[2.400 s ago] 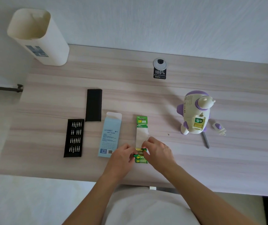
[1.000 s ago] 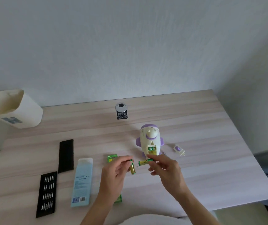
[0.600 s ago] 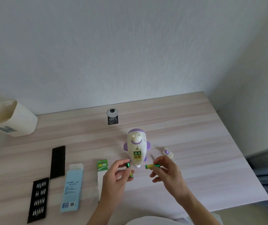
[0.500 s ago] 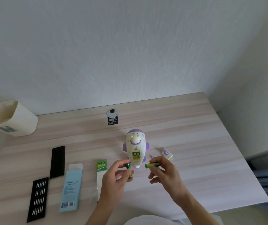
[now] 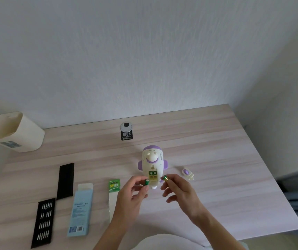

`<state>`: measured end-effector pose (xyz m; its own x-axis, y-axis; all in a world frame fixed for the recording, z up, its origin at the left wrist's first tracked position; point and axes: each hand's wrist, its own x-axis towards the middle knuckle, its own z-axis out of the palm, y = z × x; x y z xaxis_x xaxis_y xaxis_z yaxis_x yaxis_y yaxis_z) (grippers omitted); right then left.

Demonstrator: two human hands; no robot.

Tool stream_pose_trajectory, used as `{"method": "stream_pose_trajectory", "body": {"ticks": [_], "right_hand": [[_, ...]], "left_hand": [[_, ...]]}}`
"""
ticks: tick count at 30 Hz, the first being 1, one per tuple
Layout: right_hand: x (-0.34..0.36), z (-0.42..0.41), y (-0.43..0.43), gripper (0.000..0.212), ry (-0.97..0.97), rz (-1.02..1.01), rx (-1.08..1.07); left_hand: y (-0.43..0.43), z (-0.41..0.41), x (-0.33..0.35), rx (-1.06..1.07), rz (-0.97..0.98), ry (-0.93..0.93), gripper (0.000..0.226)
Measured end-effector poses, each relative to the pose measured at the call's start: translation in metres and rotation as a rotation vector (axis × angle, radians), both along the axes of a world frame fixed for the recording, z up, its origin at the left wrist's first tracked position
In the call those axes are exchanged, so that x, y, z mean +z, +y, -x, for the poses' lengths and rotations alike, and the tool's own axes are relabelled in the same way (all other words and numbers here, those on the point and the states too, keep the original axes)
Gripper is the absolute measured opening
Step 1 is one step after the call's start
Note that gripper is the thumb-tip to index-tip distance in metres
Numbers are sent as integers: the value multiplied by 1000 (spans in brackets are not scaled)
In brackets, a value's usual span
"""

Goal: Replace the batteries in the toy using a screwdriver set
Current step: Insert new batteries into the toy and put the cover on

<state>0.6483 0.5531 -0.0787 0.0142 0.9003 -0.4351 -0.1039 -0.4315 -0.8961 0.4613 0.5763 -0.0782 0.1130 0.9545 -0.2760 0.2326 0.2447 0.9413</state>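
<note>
Each hand [image 5: 132,193] pinches a battery [image 5: 146,182] (green) just before the toy [image 5: 152,160].

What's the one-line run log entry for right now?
left hand: holds battery | right hand: holds second battery | toy: upright, compartment open | cover: on table

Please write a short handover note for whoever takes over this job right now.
Left hand: pinches one battery.
Right hand: pinches another battery.
The toy stands on the table, compartment open with two cells in it. The cover lies to its right; the bit tray is far left.
Done: cover off, batteries unpacked.
Left: swap cells, screw the cover on.
</note>
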Motion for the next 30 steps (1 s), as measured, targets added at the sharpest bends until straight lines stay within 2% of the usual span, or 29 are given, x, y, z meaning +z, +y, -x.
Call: {"method": "stream_pose_trajectory", "body": {"ticks": [7, 9, 12, 14, 18, 24, 30], "right_hand": [[-3, 4, 7, 8, -187, -82, 37], [-5, 4, 8, 8, -258, -118, 36], [-7, 4, 8, 8, -338, -145, 21], [-6, 5, 7, 11, -357, -153, 9], [-4, 11, 2, 32, -371, -203, 1], [-3, 15, -1, 38, -408, -220, -17], [-5, 16, 0, 41, -476, -257, -14]], "left_hand": [[9, 9, -2, -133, -33, 29, 16], [12, 10, -5, -128, -46, 43, 8], [16, 13, -10, -97, -78, 73, 13], [19, 14, -13, -104, -98, 98, 13], [22, 12, -15, -118, -162, 50, 19], [25, 12, -13, -148, -276, 134, 34], [25, 13, -16, -149, -357, 188, 14]]}}
